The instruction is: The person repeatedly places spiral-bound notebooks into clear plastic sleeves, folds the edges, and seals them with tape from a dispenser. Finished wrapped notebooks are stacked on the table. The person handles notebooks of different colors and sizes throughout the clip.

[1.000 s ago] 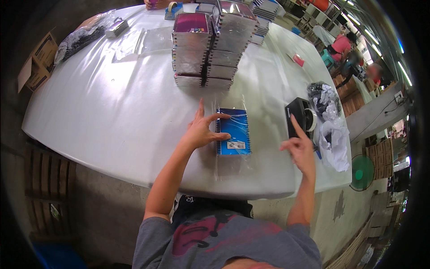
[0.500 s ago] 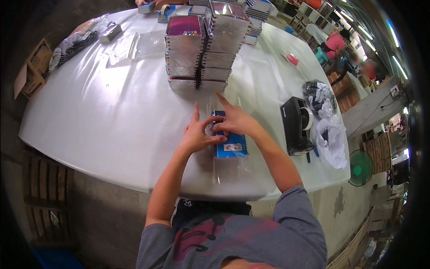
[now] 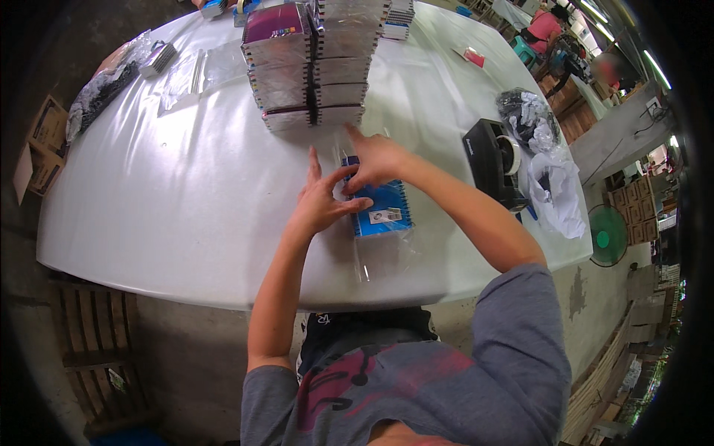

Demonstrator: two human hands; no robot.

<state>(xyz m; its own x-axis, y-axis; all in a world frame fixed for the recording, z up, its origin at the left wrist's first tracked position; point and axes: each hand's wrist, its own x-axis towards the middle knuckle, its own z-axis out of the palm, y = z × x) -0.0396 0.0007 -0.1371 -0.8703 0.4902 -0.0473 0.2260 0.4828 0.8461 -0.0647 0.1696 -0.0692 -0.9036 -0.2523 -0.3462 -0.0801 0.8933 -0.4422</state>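
A blue spiral-bound notebook [image 3: 387,199] lies flat in front of me, its coil along the right side and a small pale label near its near end. Clear plastic film [image 3: 366,262] surrounds it and sticks out past its near end. At its left edge, my left hand [image 3: 321,199] has its fingers spread, with thumb and index reaching onto the cover. Over the far end, my right hand [image 3: 379,160] touches the notebook with thumb and fingers apart, partly hiding its dark blue top. Neither hand is closed around the notebook.
Tall stacks of wrapped spiral notebooks [image 3: 277,74] rise just beyond my hands. To the right stand a black tape dispenser [image 3: 487,160] and a crumpled white plastic bag [image 3: 554,189]. Clear film sheets [image 3: 204,74] lie at the far left. Another person [image 3: 545,30] sits in the background.
My right hand has drawn back from my left thumb toward the notebook's far end, uncovering more blue cover. My left hand stays at the left edge. The view has shifted slightly.
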